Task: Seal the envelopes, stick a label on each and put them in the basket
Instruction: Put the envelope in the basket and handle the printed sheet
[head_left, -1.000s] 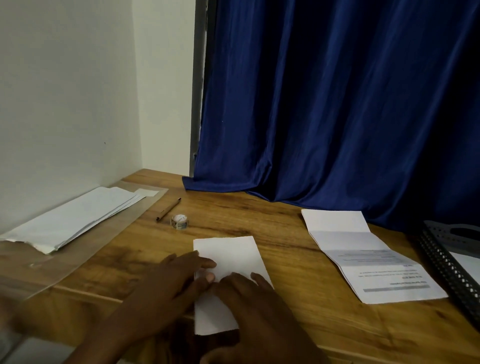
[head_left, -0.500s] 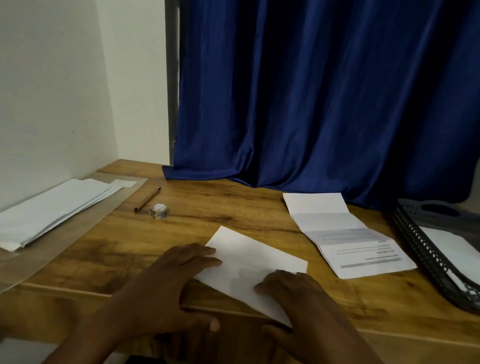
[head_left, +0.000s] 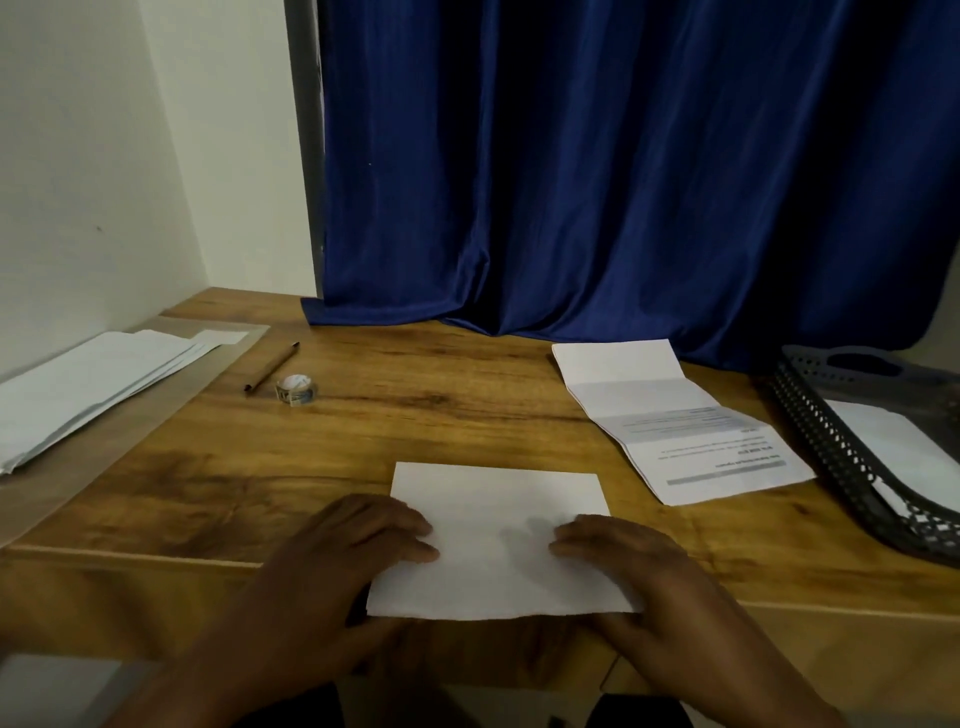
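I read the envelope (head_left: 498, 540) as lying flat at the near edge of the table (head_left: 415, 415), squared to the operator for sealing. The left hand (head_left: 337, 566) and right hand (head_left: 639, 571) rest open, palms down, pinning its two ends without gripping it. The basket (head_left: 831, 441) waits at far right.
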